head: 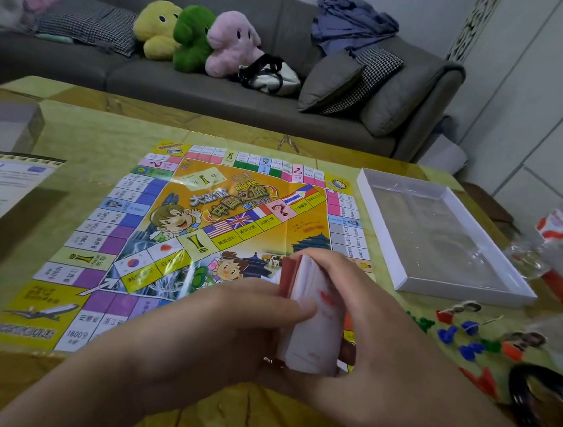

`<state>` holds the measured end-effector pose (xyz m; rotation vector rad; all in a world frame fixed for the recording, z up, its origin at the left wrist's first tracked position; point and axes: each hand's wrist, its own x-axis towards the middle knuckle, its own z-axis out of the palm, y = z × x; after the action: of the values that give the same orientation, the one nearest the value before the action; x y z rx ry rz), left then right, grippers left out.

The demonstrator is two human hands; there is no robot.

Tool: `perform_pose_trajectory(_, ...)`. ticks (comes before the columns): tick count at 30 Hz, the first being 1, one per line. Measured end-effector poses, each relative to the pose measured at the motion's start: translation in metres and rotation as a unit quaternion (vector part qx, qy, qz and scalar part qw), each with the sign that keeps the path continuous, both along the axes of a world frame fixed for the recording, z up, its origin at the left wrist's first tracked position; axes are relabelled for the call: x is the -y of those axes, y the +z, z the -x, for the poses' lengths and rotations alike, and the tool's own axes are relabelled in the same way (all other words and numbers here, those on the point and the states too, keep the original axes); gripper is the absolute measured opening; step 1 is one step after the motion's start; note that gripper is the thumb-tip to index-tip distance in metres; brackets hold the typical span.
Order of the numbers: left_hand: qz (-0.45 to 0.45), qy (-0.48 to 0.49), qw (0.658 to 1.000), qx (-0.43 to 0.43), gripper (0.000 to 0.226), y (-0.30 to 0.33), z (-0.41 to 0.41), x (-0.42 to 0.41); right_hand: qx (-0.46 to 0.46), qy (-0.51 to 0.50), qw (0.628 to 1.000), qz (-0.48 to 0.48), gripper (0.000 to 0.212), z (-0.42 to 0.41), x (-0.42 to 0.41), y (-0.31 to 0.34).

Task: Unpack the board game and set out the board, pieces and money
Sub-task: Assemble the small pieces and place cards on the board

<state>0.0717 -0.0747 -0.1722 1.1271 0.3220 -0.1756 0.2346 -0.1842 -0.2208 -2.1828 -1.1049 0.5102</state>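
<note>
table (pixel 74 131) | both hands' fingers (pixel 293 309) curl round money stack (pixel 310 333) (print blurred) | board (pixel 181 238) edge hidden

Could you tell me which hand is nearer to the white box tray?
Right. The right hand holds the money stack just below the tray; the left hand grips the stack farther left, over the board.

Grey L-shaped sofa (pixel 196 81) is set along the far wall, beyond the worktop (pixel 84 139), which is covered in yellow-green patterned cloth. Three plush toys (pixel 194 34), checked cushions (pixel 88 22), a bag (pixel 269 74) and crumpled blue clothing (pixel 350 20) are seen on it. Pale panelled wall (pixel 542 100) at right. Lighting is dim and even.
</note>
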Motion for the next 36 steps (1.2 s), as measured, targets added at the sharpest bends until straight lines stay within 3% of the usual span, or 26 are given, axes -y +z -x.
perform_pose_trajectory(2,-0.003,0.02,0.999,-0.026,0.033,-0.004,-0.001,-0.003,-0.082,-0.022,0.996,-0.034,0.043,0.011,0.001,0.003)
perform_pose_trajectory(4,0.021,0.026,0.999,0.016,0.024,-0.005,0.001,0.0,-0.204,-0.016,0.97,-0.135,0.036,0.023,0.0,0.012)
perform_pose_trajectory(5,0.027,0.029,0.999,0.025,0.021,-0.005,0.004,0.003,-0.19,0.022,0.97,-0.15,0.026,0.032,0.017,0.014)
perform_pose_trajectory(6,0.028,0.039,0.998,0.029,0.022,-0.009,0.006,0.004,-0.117,0.045,0.984,-0.127,0.016,0.04,0.026,0.022)
perform_pose_trajectory(7,0.025,0.051,0.998,0.029,0.024,-0.011,0.005,0.006,-0.144,0.027,0.983,-0.11,0.015,0.046,0.027,0.03)
perform_pose_trajectory(9,0.02,0.078,0.996,0.03,0.027,-0.013,0.001,0.01,-0.259,0.013,0.959,-0.117,0.052,0.051,0.034,0.043)
perform_pose_trajectory(11,-0.004,0.112,0.993,0.039,0.028,-0.014,-0.003,0.013,-0.244,-0.032,0.955,-0.166,0.072,0.054,0.042,0.043)
perform_pose_trajectory(16,-0.029,0.188,0.979,0.067,0.031,-0.016,-0.006,0.018,-0.251,-0.12,0.939,-0.203,0.034,0.051,0.038,0.034)
perform_pose_trajectory(20,0.051,0.231,0.97,0.053,0.029,-0.012,-0.005,0.016,-0.252,-0.135,0.93,-0.232,0.038,0.047,0.04,0.035)
perform_pose_trajectory(25,-0.067,0.248,0.965,0.06,0.018,-0.021,-0.006,0.015,-0.297,-0.151,0.907,-0.258,0.035,0.046,0.039,0.032)
perform_pose_trajectory(28,-0.09,0.266,0.957,0.069,0.019,-0.022,-0.006,0.014,-0.295,-0.175,0.901,-0.266,0.036,0.045,0.04,0.031)
perform_pose_trajectory(32,-0.067,0.281,0.955,0.07,0.021,-0.021,-0.006,0.015,-0.291,-0.205,0.898,-0.258,0.03,0.044,0.041,0.029)
perform_pose_trajectory(36,0.013,0.29,0.954,0.071,0.017,-0.016,-0.006,0.015,-0.294,-0.228,0.892,-0.256,0.02,0.039,0.041,0.029)
